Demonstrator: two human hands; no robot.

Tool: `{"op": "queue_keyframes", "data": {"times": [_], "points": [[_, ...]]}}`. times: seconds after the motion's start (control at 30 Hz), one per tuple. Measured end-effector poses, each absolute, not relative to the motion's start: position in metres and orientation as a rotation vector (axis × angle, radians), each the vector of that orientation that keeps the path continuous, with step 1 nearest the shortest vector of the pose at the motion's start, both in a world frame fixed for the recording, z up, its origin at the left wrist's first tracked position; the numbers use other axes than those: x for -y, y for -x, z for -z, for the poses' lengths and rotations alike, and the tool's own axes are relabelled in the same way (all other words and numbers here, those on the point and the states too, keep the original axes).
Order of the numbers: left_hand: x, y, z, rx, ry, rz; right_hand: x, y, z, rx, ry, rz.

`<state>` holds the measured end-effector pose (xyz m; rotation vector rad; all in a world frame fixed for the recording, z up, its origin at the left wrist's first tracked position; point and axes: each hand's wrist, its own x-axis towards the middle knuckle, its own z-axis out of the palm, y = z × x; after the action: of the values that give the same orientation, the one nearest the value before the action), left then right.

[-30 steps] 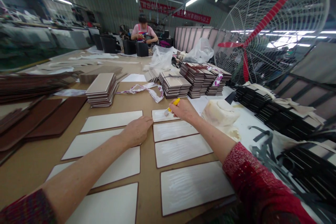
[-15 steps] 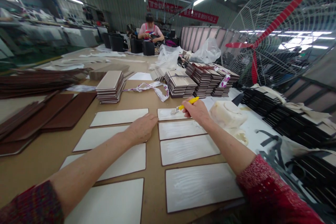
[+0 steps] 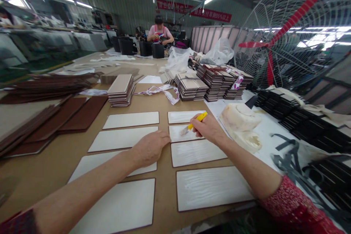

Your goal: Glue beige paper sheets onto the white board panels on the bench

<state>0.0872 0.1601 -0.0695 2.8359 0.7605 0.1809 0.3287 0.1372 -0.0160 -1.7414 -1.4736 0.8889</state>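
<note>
My right hand point(image 3: 206, 127) is closed around the yellow handle of a paintbrush point(image 3: 201, 117). Its bristles rest on a white rectangular panel point(image 3: 177, 131), second from the far end of the right column. At that panel's left edge are the fingertips of my left hand point(image 3: 153, 146), bent and held together; their exact hold is partly hidden. Wet, streaky coating shines on the nearer right panels point(image 3: 211, 188). Four-sided pale panels with dark edges form a left column point(image 3: 131, 120), looking matt, and my left forearm covers part of them.
Stacked panels point(image 3: 120, 89) and tied bundles point(image 3: 190, 86) stand farther back. Brown sheets point(image 3: 82, 115) lie left. A crumpled pale container point(image 3: 241, 120) sits right, near black stacks point(image 3: 290, 117) and a large caged fan point(image 3: 270, 45). Another person point(image 3: 160, 33) works across the table.
The brush in my right hand has moved from the farthest right panel to the second one, nearer me. My left hand has come nearer too, to that panel's edge. The view has shifted slightly.
</note>
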Motion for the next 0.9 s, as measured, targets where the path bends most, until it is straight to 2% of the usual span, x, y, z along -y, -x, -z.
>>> {"op": "queue_keyframes", "data": {"times": [0.37, 0.9], "points": [[-0.160, -0.089, 0.069, -0.767, -2.857, -0.129, -0.156, -0.325, 0.023, 1.520, 1.810, -0.846], [-0.160, -0.087, 0.078, -0.796, -2.844, -0.162, -0.143, -0.422, 0.008, 1.555, 2.205, -0.502]]}}
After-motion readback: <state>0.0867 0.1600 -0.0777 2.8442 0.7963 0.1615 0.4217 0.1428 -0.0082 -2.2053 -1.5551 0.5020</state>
